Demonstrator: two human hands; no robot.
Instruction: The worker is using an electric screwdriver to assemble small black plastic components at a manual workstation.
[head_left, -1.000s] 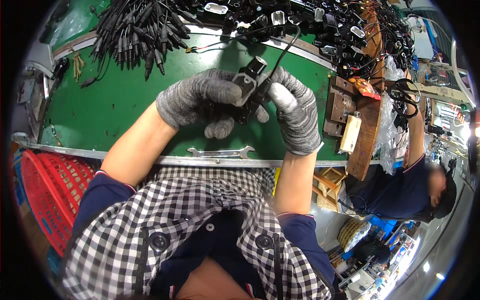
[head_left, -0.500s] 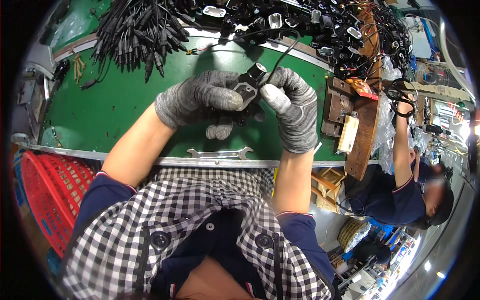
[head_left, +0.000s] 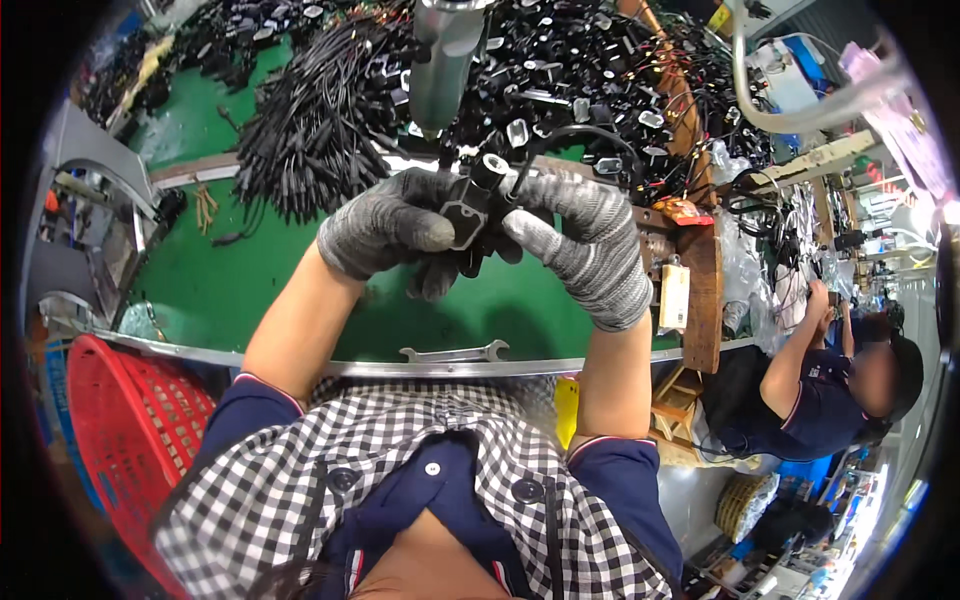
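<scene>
Both my hands wear grey knitted gloves and meet above the green table. Between thumb and fingers, my left hand (head_left: pixel 385 228) is closed on a small black housing (head_left: pixel 465 215), its round collar pointing up and away. At the collar, my right hand (head_left: pixel 590 245) pinches the black cable (head_left: pixel 600 129), which loops off to the far right. The fingers hide where cable and housing meet. Just beyond the housing hangs a grey metal cylindrical tool (head_left: pixel 443 70), its narrow tip pointing down. An open-ended wrench (head_left: pixel 455 355) lies near the table's front edge.
A bundle of black cables (head_left: pixel 315 120) and a pile of black housings (head_left: pixel 560 70) fill the far side. On the right stand a brown metal fixture (head_left: pixel 655 240) and a wooden board (head_left: pixel 703 300). A red basket (head_left: pixel 130 420) sits lower left. A co-worker (head_left: pixel 800 400) is at right.
The view has shifted to take in more of the far side, with the hanging metal tool now showing. My hands hold the housing closer to the far ledge, still with the cable.
</scene>
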